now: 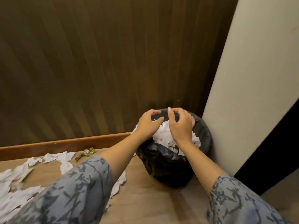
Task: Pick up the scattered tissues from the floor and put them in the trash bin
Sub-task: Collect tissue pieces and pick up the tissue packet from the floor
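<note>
Above the trash bin (202,136), in the floor's far right corner where the wood-panelled wall (97,62) is meeting the pale wall (250,78), we are hovering our left hand (148,124) and right hand (181,125), both with loosely curled fingers gripping nothing. Our hands are hiding much of the white tissues (163,136) heaped in the bin, and its black liner (161,159) is sagging over the near rim. Along the floor's left edge, more scattered tissues (19,188) are trailing toward the skirting board (64,143); our patterned sleeve (72,191) is covering some. A crumpled gold wrapper (85,153) is lying beside the skirting.
</note>
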A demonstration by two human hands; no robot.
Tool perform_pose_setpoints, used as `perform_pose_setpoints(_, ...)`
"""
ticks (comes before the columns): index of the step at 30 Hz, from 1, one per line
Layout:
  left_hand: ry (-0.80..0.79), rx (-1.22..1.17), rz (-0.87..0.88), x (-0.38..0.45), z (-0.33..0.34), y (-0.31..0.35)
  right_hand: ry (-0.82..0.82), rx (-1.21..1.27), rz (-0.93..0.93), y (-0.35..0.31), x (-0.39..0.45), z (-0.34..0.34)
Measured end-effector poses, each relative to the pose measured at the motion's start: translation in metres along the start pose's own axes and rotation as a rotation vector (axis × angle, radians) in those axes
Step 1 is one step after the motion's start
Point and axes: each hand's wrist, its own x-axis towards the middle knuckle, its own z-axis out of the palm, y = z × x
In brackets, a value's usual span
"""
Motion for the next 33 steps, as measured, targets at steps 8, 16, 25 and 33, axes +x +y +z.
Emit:
perform_pose_setpoints(8, 0.274, 0.252, 0.179, -0.093, -0.140, -0.059, -0.360, 0.208, -0.421, -0.103, -0.067, 0.073)
perform_pose_setpoints(16, 0.474, 0.372, -0.200, -0.266, -0.262, -0.175, -0.981, 0.262, -0.768, -0.186, -0.219, 0.154)
perform_pose_setpoints(25, 0.539, 0.222, -0.667, -0.424, -0.262, -0.270, -1.446, -0.094, -0.694, -0.177, -0.403, 0.215)
perform_pose_setpoints(33, 0.639, 0.322, -0.716, -0.599, -0.222, -0.316, -1.617, -0.256, -0.581, -0.108, -0.512, 0.169)
